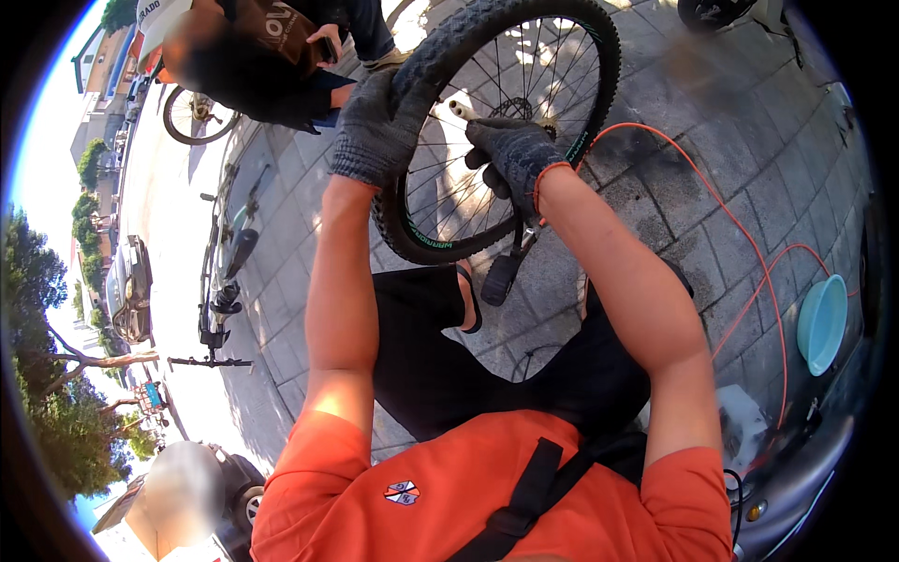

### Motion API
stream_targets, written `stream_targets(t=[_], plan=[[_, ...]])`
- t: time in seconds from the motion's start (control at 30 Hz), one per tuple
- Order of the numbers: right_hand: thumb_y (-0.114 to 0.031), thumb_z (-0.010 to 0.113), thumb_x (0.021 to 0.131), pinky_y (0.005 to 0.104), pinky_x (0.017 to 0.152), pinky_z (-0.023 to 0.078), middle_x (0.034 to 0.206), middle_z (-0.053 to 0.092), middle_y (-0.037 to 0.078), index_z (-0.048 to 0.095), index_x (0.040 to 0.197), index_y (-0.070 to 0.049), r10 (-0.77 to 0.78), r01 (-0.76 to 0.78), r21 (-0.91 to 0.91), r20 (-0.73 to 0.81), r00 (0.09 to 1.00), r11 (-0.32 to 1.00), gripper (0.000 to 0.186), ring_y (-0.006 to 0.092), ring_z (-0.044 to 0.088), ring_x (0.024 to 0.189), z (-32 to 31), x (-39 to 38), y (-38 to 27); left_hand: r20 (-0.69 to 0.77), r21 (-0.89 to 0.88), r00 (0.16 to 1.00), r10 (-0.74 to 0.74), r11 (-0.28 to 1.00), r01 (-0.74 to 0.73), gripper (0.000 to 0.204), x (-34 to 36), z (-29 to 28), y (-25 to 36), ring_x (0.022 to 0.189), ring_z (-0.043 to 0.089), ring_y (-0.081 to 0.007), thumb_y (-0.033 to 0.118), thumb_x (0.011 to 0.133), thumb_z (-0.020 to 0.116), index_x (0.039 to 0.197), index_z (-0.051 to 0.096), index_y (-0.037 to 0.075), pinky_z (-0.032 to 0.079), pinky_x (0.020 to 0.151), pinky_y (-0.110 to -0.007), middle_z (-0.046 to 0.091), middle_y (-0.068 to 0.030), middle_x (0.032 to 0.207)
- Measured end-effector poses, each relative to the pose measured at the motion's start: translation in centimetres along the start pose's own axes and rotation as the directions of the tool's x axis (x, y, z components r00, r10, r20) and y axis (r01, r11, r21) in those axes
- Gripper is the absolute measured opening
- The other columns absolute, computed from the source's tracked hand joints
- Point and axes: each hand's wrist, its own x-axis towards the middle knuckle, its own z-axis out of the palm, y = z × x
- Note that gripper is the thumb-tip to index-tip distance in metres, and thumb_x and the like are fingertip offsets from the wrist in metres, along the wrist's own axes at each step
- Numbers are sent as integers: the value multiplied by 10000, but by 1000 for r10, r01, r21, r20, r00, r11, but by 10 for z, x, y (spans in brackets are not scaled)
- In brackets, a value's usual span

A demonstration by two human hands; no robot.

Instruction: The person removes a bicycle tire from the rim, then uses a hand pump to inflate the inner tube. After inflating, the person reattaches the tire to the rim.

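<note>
My left hand (376,136), in a dark grey knit glove, is closed round the tyre of a bicycle wheel (611,70) at its left side. The wheel stands tilted in front of me, with its spokes and a disc rotor showing. My right hand (513,155), gloved the same way, has its fingers curled in front of the spokes. A pale cylindrical nozzle (461,110) sticks out past its fingertips. Below that hand hangs a black-ended device (500,279) with a metal part. An orange hose (698,169) runs in behind my right wrist.
A person (253,75) holding a phone is close at the far left. Bicycles (220,272) lie or stand on the left, with a parked car (129,286) beyond. On the paving at right are a light blue basin (823,325) and hose loops. A vehicle body (796,496) edges the lower right.
</note>
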Motion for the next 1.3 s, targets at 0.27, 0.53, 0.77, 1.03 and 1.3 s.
stream_targets(t=[0.27,0.53,0.77,1.03,1.3], plan=[[-254,701,1006,264,424,407,836,719,68,659,1346,-66,-56,56,0,-3,998,998,391,97,529,498,-3,8,-8,-15,-50,1000,27,998,-28,271,11,10,-2,894,676,-408,254,965,718,1088,702,13,530,799,-461,689,-217,921],[-321,657,1017,298,450,446,936,743,100,658,1331,-93,-15,-10,209,114,993,978,388,150,598,548,4,11,0,-11,-145,1000,-11,989,9,228,0,13,-23,847,686,-364,186,953,721,1102,703,14,526,772,-444,687,-186,873],[-364,469,1103,255,374,373,1147,747,10,650,1313,-173,-68,11,294,183,981,956,336,77,540,522,-44,57,31,-24,-70,997,-79,995,77,390,0,-1,19,896,691,-450,386,810,764,913,737,11,569,821,-499,684,-255,921],[-172,533,1052,294,548,469,1280,646,53,497,1501,-109,-153,132,100,251,956,986,455,118,537,749,-51,56,37,80,-30,983,-163,986,166,377,-12,-10,18,895,726,-397,434,798,751,914,788,77,590,777,-483,725,-229,964],[26,609,942,435,938,570,1540,507,134,375,1594,-37,-233,248,16,401,886,969,695,260,580,1266,-72,59,34,112,-9,991,-79,997,80,295,-13,-16,20,870,748,-381,376,835,702,974,794,133,602,737,-482,758,-178,894]])
